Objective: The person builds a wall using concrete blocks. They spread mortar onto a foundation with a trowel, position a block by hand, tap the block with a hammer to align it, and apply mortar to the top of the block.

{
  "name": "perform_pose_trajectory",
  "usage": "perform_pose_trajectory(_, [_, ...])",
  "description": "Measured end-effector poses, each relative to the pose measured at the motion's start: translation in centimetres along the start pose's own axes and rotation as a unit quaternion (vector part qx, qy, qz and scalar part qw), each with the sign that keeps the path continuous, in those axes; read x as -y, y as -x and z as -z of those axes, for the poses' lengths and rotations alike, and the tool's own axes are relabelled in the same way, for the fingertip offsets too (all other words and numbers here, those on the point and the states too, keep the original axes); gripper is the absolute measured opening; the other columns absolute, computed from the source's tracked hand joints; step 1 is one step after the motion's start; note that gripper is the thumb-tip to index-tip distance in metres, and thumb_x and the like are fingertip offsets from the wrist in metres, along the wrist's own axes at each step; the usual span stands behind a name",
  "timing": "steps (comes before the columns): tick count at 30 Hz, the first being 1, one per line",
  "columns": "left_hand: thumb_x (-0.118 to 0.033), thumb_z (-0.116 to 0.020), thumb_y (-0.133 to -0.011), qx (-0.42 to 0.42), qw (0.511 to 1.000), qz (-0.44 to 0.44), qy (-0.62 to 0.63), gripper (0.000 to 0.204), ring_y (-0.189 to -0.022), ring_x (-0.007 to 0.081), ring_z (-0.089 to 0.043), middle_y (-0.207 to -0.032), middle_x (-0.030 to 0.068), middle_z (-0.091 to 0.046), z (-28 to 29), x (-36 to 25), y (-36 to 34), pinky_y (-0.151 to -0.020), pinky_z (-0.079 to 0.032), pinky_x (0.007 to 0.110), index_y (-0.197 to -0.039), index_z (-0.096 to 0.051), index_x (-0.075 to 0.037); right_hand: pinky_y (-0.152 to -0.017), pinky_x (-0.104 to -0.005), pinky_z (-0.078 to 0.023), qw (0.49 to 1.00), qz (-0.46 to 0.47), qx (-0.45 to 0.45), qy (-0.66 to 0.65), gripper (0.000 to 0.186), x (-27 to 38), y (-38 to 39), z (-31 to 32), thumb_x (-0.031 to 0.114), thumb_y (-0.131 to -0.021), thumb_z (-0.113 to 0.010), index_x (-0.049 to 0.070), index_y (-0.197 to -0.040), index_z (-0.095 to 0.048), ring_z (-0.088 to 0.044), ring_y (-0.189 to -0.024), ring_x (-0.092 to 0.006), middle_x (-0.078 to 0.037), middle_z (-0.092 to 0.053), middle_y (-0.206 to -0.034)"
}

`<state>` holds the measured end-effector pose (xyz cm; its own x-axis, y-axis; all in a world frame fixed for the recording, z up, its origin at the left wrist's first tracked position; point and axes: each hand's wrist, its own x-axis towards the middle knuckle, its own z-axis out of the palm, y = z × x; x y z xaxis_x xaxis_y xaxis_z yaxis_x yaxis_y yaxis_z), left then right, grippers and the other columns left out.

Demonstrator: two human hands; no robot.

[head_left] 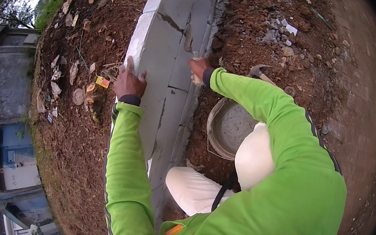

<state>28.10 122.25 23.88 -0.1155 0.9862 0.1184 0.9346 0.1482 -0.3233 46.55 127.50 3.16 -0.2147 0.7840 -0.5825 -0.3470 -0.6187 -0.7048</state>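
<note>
My left hand (130, 78) rests on the white top edge of a low wall of pale grey blocks (162, 114), fingers apart. My right hand (197, 69) grips a trowel (188, 38), its handle smeared with mortar, against the wall's face near a joint with dark gaps. A round bucket (229, 127) of wet grey mortar sits on the soil beside the wall, partly hidden by my knee and right arm. The head of a hammer (258, 70) shows just beyond my right arm.
Red soil with dry leaves, stones and a yellow scrap (102, 82) lies left of the wall. More soil and white fragments (291, 29) lie to its right, beside a brown dirt strip (364, 92). Weathered concrete structures (7, 81) and greenery stand at the far left.
</note>
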Motion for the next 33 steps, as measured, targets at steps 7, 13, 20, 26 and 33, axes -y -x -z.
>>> perform_pose_trajectory(7, [-0.042,-0.070,-0.092,0.008,1.000,-0.005,0.005,0.079,-0.115,0.0420,-0.067,-0.146,0.0261,-0.054,0.3,-0.2,0.0,-0.096,-0.055,0.049,-0.161,-0.037,-0.020,-0.084,-0.0425,-0.060,0.985,0.063,-0.001,0.159,0.062,1.1,0.4,-3.6,0.029,-0.091,-0.065,-0.012,-0.131,-0.043,-0.076,-0.090,-0.0397,-0.030,-0.070,-0.110])
perform_pose_trajectory(13, [-0.041,-0.069,-0.093,-0.013,0.999,-0.030,0.006,0.079,-0.115,0.0427,-0.067,-0.145,0.0285,-0.054,0.2,-0.7,-0.2,-0.097,-0.055,0.049,-0.161,-0.036,-0.017,-0.104,-0.0440,-0.051,0.947,0.099,-0.038,0.305,0.075,0.4,1.3,-6.6,0.031,-0.089,-0.067,-0.019,-0.134,-0.033,-0.065,-0.120,-0.0426,-0.036,-0.062,-0.127])
perform_pose_trajectory(20, [-0.040,-0.069,-0.094,0.004,1.000,-0.003,0.018,0.079,-0.117,0.0431,-0.066,-0.149,0.0265,-0.051,-0.8,1.0,0.8,-0.099,-0.053,0.051,-0.162,-0.032,-0.021,-0.059,-0.0454,-0.064,0.999,-0.006,0.021,0.043,0.052,-1.0,8.3,-4.4,0.021,-0.094,-0.061,-0.013,-0.129,-0.043,-0.071,-0.068,-0.0324,-0.027,-0.065,-0.104])
perform_pose_trajectory(26, [-0.039,-0.068,-0.094,-0.013,0.999,-0.003,0.029,0.077,-0.117,0.0434,-0.066,-0.152,0.0237,-0.048,-0.3,-0.5,-0.2,-0.097,-0.053,0.055,-0.161,-0.033,-0.024,-0.056,-0.0452,-0.062,0.996,0.076,0.039,0.016,0.029,1.0,-2.0,-3.3,0.016,-0.093,-0.060,-0.009,-0.107,-0.055,-0.065,-0.061,-0.0298,-0.019,-0.061,-0.097])
perform_pose_trajectory(33, [-0.039,-0.069,-0.094,0.000,0.999,0.019,0.031,0.076,-0.116,0.0438,-0.067,-0.150,0.0206,-0.051,-0.7,0.4,0.8,-0.097,-0.053,0.055,-0.161,-0.035,-0.026,-0.049,-0.0457,-0.059,0.992,0.086,0.084,0.035,0.054,3.0,7.9,-4.9,0.021,-0.092,-0.066,-0.009,-0.129,-0.041,-0.071,-0.062,-0.0312,-0.026,-0.065,-0.104])
